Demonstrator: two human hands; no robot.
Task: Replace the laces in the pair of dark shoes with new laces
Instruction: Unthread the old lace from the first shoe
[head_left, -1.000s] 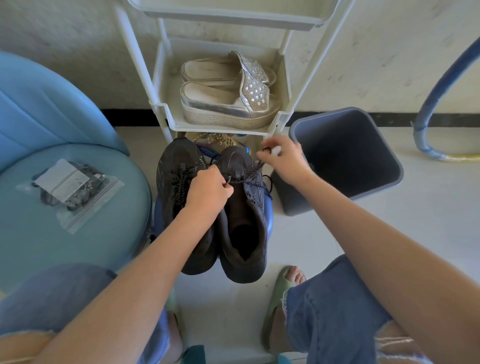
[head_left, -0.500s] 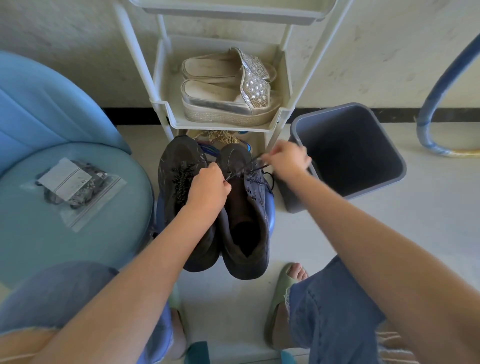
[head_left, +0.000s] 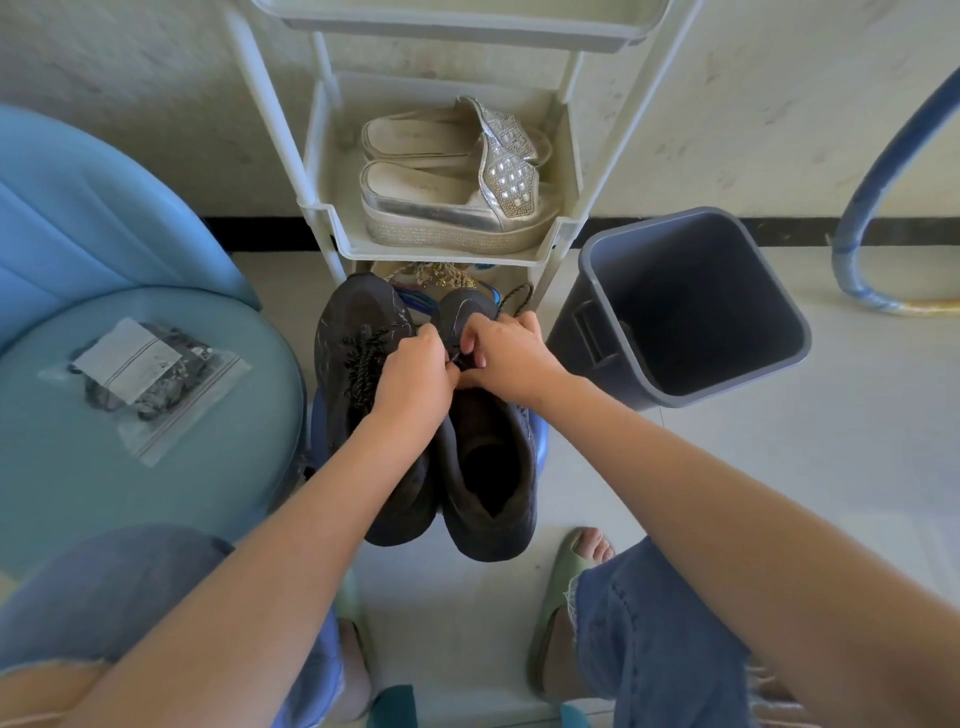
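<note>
Both hands meet at centre frame with fingers curled: the left hand (head_left: 415, 374) and the right hand (head_left: 506, 353) pinch the dark lace (head_left: 511, 299) over the front eyelets of the right-side shoe (head_left: 493, 467). The left-side shoe (head_left: 353, 332) stands touching it, laced. Around them are a pale floor (head_left: 779, 467) and a scuffed wall (head_left: 130, 78). A white rack (head_left: 441, 254) at upper centre holds silver sandals (head_left: 452, 202). A grey bin (head_left: 587, 332) stands just right of the hands. At left, well apart, a bag of laces (head_left: 145, 374) lies on a blue chair seat (head_left: 156, 493).
</note>
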